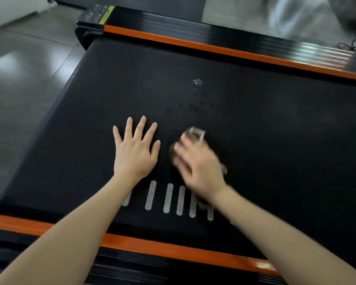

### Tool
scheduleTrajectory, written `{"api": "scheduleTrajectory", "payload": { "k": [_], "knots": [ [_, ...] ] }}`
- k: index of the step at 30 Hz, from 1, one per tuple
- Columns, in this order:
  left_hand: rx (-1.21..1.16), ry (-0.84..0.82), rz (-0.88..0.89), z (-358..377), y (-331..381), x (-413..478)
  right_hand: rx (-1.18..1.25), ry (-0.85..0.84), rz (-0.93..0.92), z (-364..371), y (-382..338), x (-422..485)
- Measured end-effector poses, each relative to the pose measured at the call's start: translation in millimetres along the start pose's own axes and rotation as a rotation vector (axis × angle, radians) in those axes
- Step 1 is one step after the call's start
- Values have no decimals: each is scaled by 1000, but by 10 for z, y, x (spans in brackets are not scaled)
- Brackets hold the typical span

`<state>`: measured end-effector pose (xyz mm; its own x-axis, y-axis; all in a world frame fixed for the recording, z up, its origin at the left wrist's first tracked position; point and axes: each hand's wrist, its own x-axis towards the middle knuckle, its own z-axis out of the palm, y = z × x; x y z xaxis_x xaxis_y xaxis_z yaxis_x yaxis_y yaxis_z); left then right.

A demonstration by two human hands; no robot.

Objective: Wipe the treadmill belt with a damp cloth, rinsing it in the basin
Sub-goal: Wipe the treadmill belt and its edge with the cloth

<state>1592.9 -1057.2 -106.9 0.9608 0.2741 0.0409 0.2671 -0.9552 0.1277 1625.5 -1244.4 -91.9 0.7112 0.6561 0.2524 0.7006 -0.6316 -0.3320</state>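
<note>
Head view. We note the left hand [135,153] flat on the belt [275,130], fingers spread, holding nothing, just beyond the pale stripes [167,198]. The right hand [197,163] sits beside it, also just beyond the stripes, on top of the cloth [196,133]. Blur hides whether its fingers curl round the cloth or only press it. A pale corner pokes out past the fingertips. We judge the cloth soft, light and limp when wet; best bunched under the palm, loose edges tucked. Basin not in view.
</note>
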Motion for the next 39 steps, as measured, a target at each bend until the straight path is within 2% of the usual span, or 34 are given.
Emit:
{"api": "scheduleTrajectory", "payload": {
  "k": [3, 8, 11, 13, 15, 17, 20, 24, 26, 28, 30, 33, 35, 37, 39],
  "knots": [
    [-1, 1, 15, -9, -15, -4, 75, -161, -249, -110, -109, -482],
    [2, 12, 16, -5, -22, -8, 69, -124, -367, -75, 156, -210],
    [-9, 10, 19, 5, -26, -13, -22, -3, -214, -2, 439, 187],
    [-9, 9, 22, 6, -33, -14, -58, 77, 27, -61, 700, 585],
    [-15, 13, 20, 4, -33, -3, -71, 70, 242, -115, 833, 833],
    [-15, 9, 20, -1, -25, -4, -98, 63, 306, -83, 783, 783],
    [-13, 4, 15, -3, -26, -10, -43, 42, 150, -75, 456, 224],
    [-20, 4, 19, -12, -25, -5, 100, -183, -188, -284, 31, -795],
    [-12, 2, 24, -18, -32, -13, 72, -282, -366, -363, 113, -933],
    [-5, 1, 23, -17, -29, -17, 27, -291, -441, -381, 295, -820],
    [-8, -8, 19, -3, -31, -13, 1, -190, -305, -324, 489, -547],
    [-6, -34, 26, -17, -35, -9, -59, 26, 137, -294, 775, 73],
    [-12, -54, 26, -57, -30, -5, -89, 59, 365, -270, 890, 429],
    [-47, -59, 23, -105, -20, 40, -127, 63, 405, -214, 927, 566],
    [-117, 2, 45, -184, 6, 176, -136, 62, 376, -197, 924, 544]
  ]
}}
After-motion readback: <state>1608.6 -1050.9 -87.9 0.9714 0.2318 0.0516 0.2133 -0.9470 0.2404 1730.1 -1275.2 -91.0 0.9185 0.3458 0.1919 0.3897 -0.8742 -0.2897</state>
